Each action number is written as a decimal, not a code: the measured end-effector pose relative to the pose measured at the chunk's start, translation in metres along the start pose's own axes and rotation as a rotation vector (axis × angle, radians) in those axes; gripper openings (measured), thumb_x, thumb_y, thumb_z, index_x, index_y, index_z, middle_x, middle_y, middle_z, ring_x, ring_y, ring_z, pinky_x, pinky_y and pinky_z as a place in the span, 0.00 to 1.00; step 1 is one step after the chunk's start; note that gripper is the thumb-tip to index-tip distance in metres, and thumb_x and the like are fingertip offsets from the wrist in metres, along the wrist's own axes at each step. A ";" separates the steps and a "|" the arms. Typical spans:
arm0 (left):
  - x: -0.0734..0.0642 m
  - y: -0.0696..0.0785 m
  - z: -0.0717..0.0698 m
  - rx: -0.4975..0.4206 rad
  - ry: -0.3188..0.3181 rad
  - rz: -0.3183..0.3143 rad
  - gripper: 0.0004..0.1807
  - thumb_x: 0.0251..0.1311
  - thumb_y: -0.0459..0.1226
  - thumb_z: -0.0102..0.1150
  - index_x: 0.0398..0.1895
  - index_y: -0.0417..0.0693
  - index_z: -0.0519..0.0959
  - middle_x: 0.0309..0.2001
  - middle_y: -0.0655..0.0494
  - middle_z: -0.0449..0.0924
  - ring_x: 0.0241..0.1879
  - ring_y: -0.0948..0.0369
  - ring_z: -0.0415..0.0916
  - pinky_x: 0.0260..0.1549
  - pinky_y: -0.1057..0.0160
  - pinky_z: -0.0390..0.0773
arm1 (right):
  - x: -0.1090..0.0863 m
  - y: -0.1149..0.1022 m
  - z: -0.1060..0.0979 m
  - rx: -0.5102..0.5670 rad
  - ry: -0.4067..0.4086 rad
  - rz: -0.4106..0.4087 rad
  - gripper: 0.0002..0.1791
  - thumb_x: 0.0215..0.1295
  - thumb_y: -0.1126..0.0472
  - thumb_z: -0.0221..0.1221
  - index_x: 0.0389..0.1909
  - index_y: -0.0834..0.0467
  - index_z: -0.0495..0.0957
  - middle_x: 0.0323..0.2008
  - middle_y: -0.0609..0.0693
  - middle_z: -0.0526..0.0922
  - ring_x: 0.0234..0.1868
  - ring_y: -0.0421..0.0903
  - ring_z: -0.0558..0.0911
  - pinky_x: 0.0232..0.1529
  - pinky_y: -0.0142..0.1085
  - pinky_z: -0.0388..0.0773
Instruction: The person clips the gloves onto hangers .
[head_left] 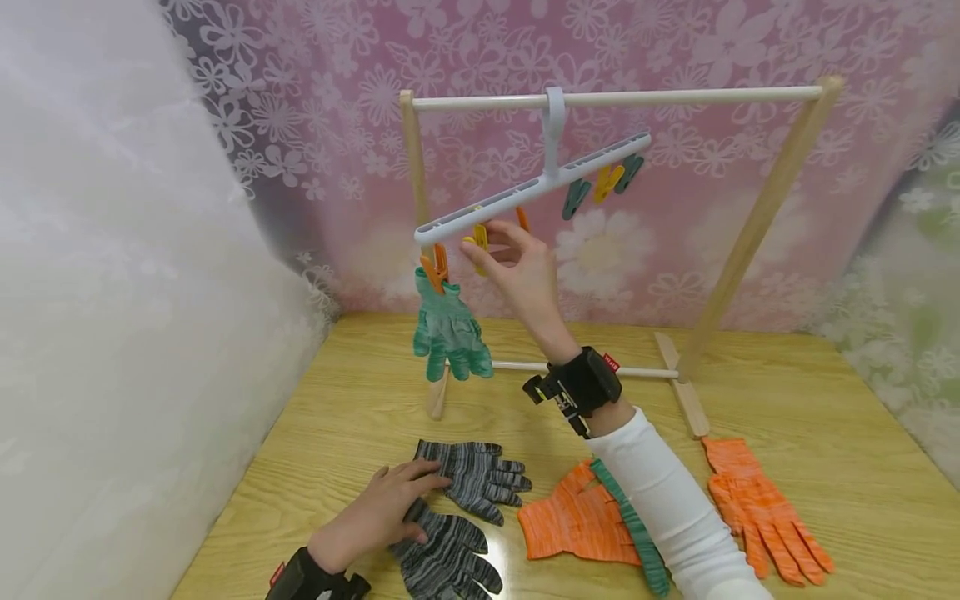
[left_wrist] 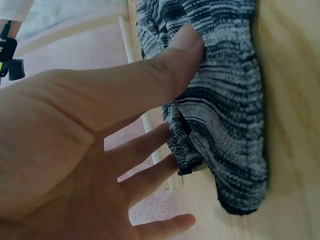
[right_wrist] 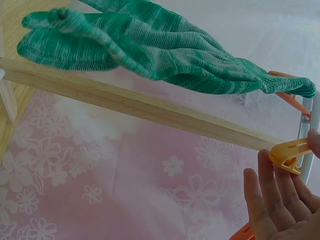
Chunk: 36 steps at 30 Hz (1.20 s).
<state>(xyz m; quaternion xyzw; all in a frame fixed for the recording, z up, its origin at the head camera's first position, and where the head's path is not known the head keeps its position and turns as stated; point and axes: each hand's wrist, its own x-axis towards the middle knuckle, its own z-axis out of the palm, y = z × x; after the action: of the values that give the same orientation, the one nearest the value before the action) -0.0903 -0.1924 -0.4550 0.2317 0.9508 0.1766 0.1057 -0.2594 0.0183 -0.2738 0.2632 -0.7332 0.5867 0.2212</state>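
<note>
Thumb and fingers of my right hand (head_left: 528,271) pinch a yellow clothespin (right_wrist: 287,150) under the left half of a pale blue-grey hanger (head_left: 510,198). Beside it, a green knitted glove (head_left: 452,333) hangs fingers down from an orange clothespin (head_left: 436,271) at the hanger's left end. Down on the table, my left hand (head_left: 382,510) rests on two black-and-grey striped gloves, one farther back (head_left: 480,475) and one nearer (head_left: 444,557). In the left wrist view its thumb lies on the striped knit (left_wrist: 220,95), while the other fingers are extended.
The hanger hooks over the white rod (head_left: 690,96) of a wooden stand (head_left: 765,208). Green clothespins (head_left: 576,200) and another yellow one (head_left: 607,183) hang on its right half. An orange glove (head_left: 570,521), a green glove (head_left: 633,525) and another orange glove (head_left: 765,508) lie on the table.
</note>
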 end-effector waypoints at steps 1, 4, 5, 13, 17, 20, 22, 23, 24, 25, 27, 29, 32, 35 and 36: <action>0.001 0.000 -0.001 0.004 0.000 0.000 0.40 0.44 0.40 0.80 0.66 0.53 0.77 0.70 0.44 0.69 0.70 0.43 0.65 0.56 0.25 0.66 | 0.000 0.000 0.000 0.001 -0.001 -0.001 0.24 0.64 0.57 0.71 0.58 0.63 0.81 0.46 0.58 0.87 0.44 0.51 0.87 0.49 0.40 0.84; 0.005 0.001 -0.002 0.014 -0.009 0.004 0.39 0.46 0.41 0.80 0.66 0.53 0.77 0.70 0.45 0.68 0.70 0.43 0.65 0.57 0.25 0.66 | 0.000 0.000 0.000 -0.002 0.000 -0.002 0.24 0.64 0.56 0.71 0.58 0.62 0.81 0.46 0.58 0.87 0.44 0.51 0.87 0.49 0.40 0.84; 0.006 0.001 -0.003 0.011 -0.011 0.006 0.39 0.46 0.41 0.79 0.66 0.53 0.77 0.71 0.45 0.68 0.70 0.43 0.65 0.57 0.25 0.65 | 0.000 0.000 0.000 -0.004 0.000 -0.002 0.24 0.64 0.56 0.70 0.58 0.62 0.81 0.46 0.58 0.87 0.44 0.51 0.87 0.49 0.40 0.84; 0.026 0.005 -0.005 0.067 -0.003 0.036 0.36 0.48 0.37 0.79 0.64 0.52 0.78 0.69 0.46 0.70 0.68 0.45 0.68 0.58 0.26 0.66 | -0.002 0.000 -0.001 -0.009 -0.004 -0.007 0.24 0.64 0.56 0.71 0.58 0.61 0.81 0.47 0.57 0.87 0.43 0.51 0.87 0.48 0.39 0.84; 0.041 0.009 -0.009 0.096 -0.009 0.058 0.35 0.49 0.35 0.79 0.63 0.53 0.78 0.68 0.47 0.71 0.68 0.46 0.68 0.60 0.28 0.66 | -0.002 0.001 -0.001 -0.004 -0.002 -0.008 0.24 0.64 0.56 0.71 0.58 0.61 0.82 0.46 0.57 0.87 0.43 0.51 0.87 0.48 0.39 0.84; 0.051 0.010 -0.012 0.101 -0.031 0.078 0.35 0.49 0.33 0.79 0.64 0.52 0.77 0.69 0.47 0.70 0.69 0.47 0.68 0.61 0.30 0.67 | -0.003 0.001 -0.002 -0.005 -0.002 -0.008 0.23 0.64 0.56 0.70 0.58 0.61 0.82 0.46 0.58 0.87 0.42 0.51 0.87 0.47 0.39 0.84; 0.059 0.010 -0.013 0.108 -0.047 0.090 0.36 0.49 0.33 0.79 0.64 0.52 0.77 0.69 0.48 0.70 0.68 0.48 0.68 0.61 0.31 0.68 | -0.003 0.001 -0.002 -0.006 -0.002 -0.008 0.23 0.64 0.57 0.71 0.58 0.61 0.82 0.47 0.58 0.87 0.42 0.51 0.87 0.47 0.39 0.84; 0.062 0.010 -0.014 0.106 -0.053 0.096 0.36 0.49 0.33 0.79 0.64 0.52 0.77 0.69 0.48 0.70 0.68 0.48 0.68 0.61 0.32 0.68 | -0.003 0.001 -0.002 -0.006 -0.002 -0.007 0.23 0.64 0.57 0.71 0.58 0.61 0.82 0.47 0.58 0.87 0.42 0.51 0.87 0.47 0.39 0.84; 0.066 0.009 -0.015 0.102 -0.055 0.105 0.37 0.48 0.33 0.80 0.64 0.52 0.77 0.69 0.49 0.70 0.68 0.48 0.68 0.61 0.32 0.68 | -0.004 0.001 -0.002 -0.007 -0.002 -0.009 0.23 0.64 0.56 0.70 0.58 0.61 0.82 0.47 0.58 0.87 0.42 0.51 0.87 0.48 0.39 0.84; 0.069 0.008 -0.015 0.099 -0.055 0.116 0.37 0.48 0.32 0.80 0.64 0.52 0.77 0.68 0.49 0.71 0.68 0.48 0.68 0.61 0.32 0.68 | -0.004 0.001 -0.002 -0.008 -0.002 -0.011 0.23 0.64 0.56 0.70 0.58 0.60 0.82 0.47 0.58 0.87 0.42 0.51 0.87 0.48 0.39 0.84; 0.074 0.007 -0.016 0.095 -0.053 0.137 0.37 0.48 0.32 0.80 0.64 0.51 0.77 0.68 0.48 0.71 0.68 0.47 0.68 0.62 0.33 0.67 | -0.004 0.001 -0.003 -0.007 -0.001 -0.011 0.23 0.64 0.57 0.70 0.58 0.60 0.82 0.47 0.58 0.87 0.43 0.51 0.87 0.48 0.39 0.84; 0.078 0.005 -0.016 0.097 -0.048 0.154 0.36 0.49 0.32 0.79 0.64 0.52 0.77 0.69 0.48 0.71 0.69 0.47 0.67 0.64 0.35 0.67 | -0.004 0.001 -0.003 -0.005 -0.004 -0.012 0.23 0.64 0.57 0.70 0.58 0.60 0.82 0.47 0.58 0.87 0.43 0.51 0.86 0.48 0.39 0.83; 0.082 0.002 -0.016 0.115 -0.049 0.167 0.35 0.50 0.33 0.79 0.64 0.52 0.78 0.70 0.48 0.70 0.69 0.47 0.67 0.64 0.37 0.68 | -0.004 0.002 -0.003 0.000 -0.010 -0.009 0.23 0.65 0.57 0.70 0.59 0.61 0.81 0.47 0.58 0.87 0.44 0.51 0.86 0.49 0.39 0.83; 0.084 -0.001 -0.017 0.123 -0.058 0.176 0.36 0.51 0.34 0.78 0.66 0.53 0.77 0.70 0.49 0.70 0.70 0.47 0.66 0.65 0.38 0.67 | -0.004 0.002 -0.004 0.002 -0.009 -0.011 0.23 0.65 0.58 0.70 0.59 0.61 0.81 0.47 0.58 0.87 0.44 0.51 0.86 0.49 0.39 0.83; 0.085 -0.002 -0.017 0.129 -0.055 0.183 0.36 0.51 0.35 0.79 0.66 0.54 0.77 0.70 0.50 0.70 0.69 0.47 0.67 0.65 0.39 0.67 | -0.003 0.002 -0.004 0.000 -0.006 -0.012 0.23 0.65 0.58 0.70 0.59 0.61 0.81 0.47 0.58 0.87 0.44 0.51 0.86 0.49 0.39 0.83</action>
<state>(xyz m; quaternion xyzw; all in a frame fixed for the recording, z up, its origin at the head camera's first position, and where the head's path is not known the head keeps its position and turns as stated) -0.1696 -0.1582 -0.4501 0.3284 0.9319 0.1174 0.0999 -0.2580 0.0227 -0.2768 0.2696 -0.7322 0.5847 0.2223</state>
